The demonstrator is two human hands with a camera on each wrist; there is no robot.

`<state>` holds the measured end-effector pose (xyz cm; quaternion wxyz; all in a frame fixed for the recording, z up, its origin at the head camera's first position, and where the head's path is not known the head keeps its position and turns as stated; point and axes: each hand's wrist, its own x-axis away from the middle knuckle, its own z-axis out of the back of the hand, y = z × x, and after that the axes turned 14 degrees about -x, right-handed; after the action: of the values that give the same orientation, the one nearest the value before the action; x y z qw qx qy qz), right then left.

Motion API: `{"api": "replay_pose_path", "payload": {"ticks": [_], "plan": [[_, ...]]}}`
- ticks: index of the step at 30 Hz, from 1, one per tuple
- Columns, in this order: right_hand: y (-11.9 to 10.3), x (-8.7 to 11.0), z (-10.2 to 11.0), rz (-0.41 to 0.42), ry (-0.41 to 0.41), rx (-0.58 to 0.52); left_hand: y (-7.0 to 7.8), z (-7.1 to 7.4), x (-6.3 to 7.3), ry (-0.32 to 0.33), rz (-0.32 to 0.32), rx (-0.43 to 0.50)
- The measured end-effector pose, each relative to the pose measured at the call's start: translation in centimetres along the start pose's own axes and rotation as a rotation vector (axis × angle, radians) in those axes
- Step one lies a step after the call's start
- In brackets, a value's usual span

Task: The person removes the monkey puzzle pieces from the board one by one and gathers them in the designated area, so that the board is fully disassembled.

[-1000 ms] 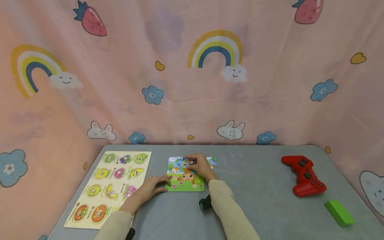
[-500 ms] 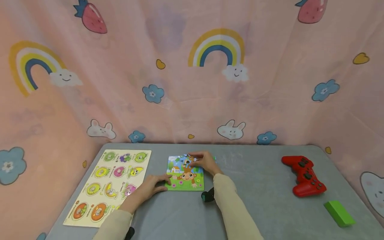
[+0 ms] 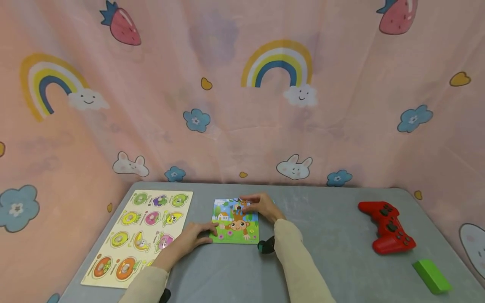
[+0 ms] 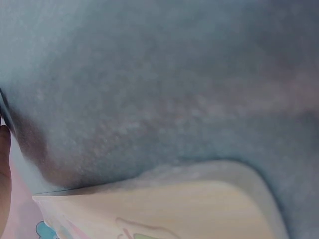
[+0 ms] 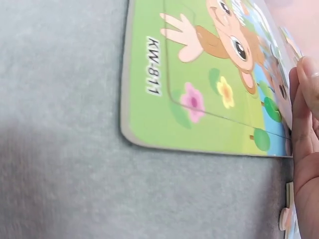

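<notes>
In the head view, a small monkey jigsaw puzzle (image 3: 233, 235) lies on the grey table, its green lower border towards me. My left hand (image 3: 191, 237) rests at the puzzle's left edge, fingertips touching its border. Over the puzzle's upper right part, my right hand (image 3: 265, 206) pinches a small puzzle piece (image 5: 288, 42) between thumb and fingers. The right wrist view shows the puzzle's corner with the print KW-811 and another loose piece (image 5: 291, 214) beside it. Much of the pinched piece is hidden by the hand. In the left wrist view, only a sliver of finger shows.
A cream fruit peg board (image 3: 129, 210) lies at the left, partly under the left forearm. On the right are a red game controller (image 3: 388, 229) and a green block (image 3: 432, 275). A pink printed curtain (image 3: 227, 139) hangs behind the table.
My right hand has moved slightly right over the puzzle's upper part, covering most of the loose piece on the right. The left hand stays at the puzzle's left edge.
</notes>
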<state>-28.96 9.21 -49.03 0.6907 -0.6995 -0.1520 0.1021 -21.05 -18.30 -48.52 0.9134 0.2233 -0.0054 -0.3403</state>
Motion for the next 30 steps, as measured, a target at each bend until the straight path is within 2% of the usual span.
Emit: {"api": "replay_pose_path", "payload": {"ticks": [7, 17, 22, 30], "plan": [[-0.2, 0.3, 0.7, -0.015, -0.060, -0.048, 0.0, -0.2, -0.1, -0.008, 0.008, -0.001], [-0.6, 0.5, 1.7, -0.096, -0.023, -0.057, -0.2, -0.2, 0.1, -0.023, 0.036, -0.011], [-1.0, 0.8, 2.3, -0.127, 0.009, -0.002, -0.3, -0.2, 0.2, -0.008, 0.034, -0.016], [-1.4, 1.9, 3.8, -0.133, -0.043, -0.073, -0.1, -0.4, 0.1, 0.000, 0.001, -0.004]]}}
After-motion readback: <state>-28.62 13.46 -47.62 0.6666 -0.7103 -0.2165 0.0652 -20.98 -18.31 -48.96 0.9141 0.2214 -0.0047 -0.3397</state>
